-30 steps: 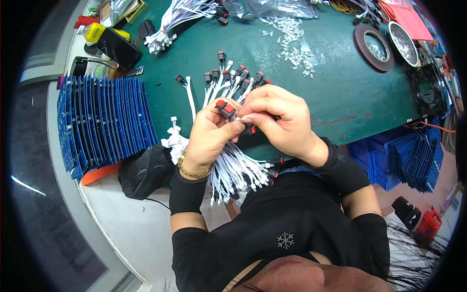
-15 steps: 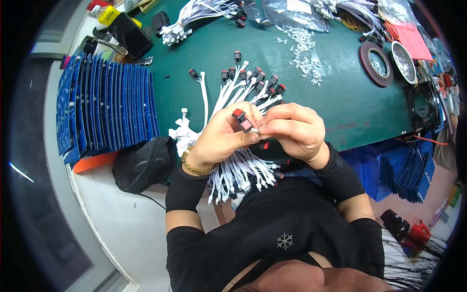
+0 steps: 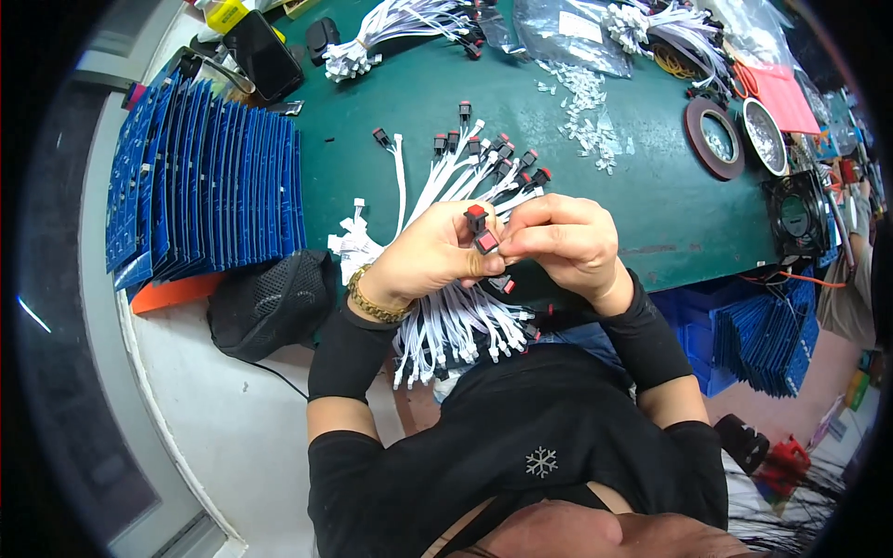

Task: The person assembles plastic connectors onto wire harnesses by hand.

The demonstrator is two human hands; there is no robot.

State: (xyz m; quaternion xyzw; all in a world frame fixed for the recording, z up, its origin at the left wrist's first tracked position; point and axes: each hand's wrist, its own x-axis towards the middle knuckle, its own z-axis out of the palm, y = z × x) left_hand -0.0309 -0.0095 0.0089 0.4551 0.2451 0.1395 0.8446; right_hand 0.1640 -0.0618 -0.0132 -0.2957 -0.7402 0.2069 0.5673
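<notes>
My left hand (image 3: 433,249) is closed around two small black push-button switches (image 3: 486,241) with red caps, which poke up between its thumb and fingers. Close against them, my right hand (image 3: 566,244) pinches thumb and fingertips together; whatever lies in the pinch is hidden. Beyond the hands, a fan of white cables (image 3: 445,179) ends in more red-capped switches. Below the hands, many white cable ends with small connectors (image 3: 456,325) hang over the table edge. One separate white cable with a switch (image 3: 400,177) lies to the left, near a cluster of white connectors (image 3: 355,244).
A row of blue circuit boards (image 3: 209,186) stands at the left, by a black mesh bag (image 3: 274,307). Small clear pieces (image 3: 586,107) lie scattered on the green table (image 3: 670,214). Tape rolls (image 3: 692,130) and a black fan (image 3: 798,216) sit at the right. Cable bundles (image 3: 400,33) lie at the back.
The switches in my left hand have turned a little, their red caps now facing up more. My right fingertips have shifted slightly beside them. The whole view has moved a little.
</notes>
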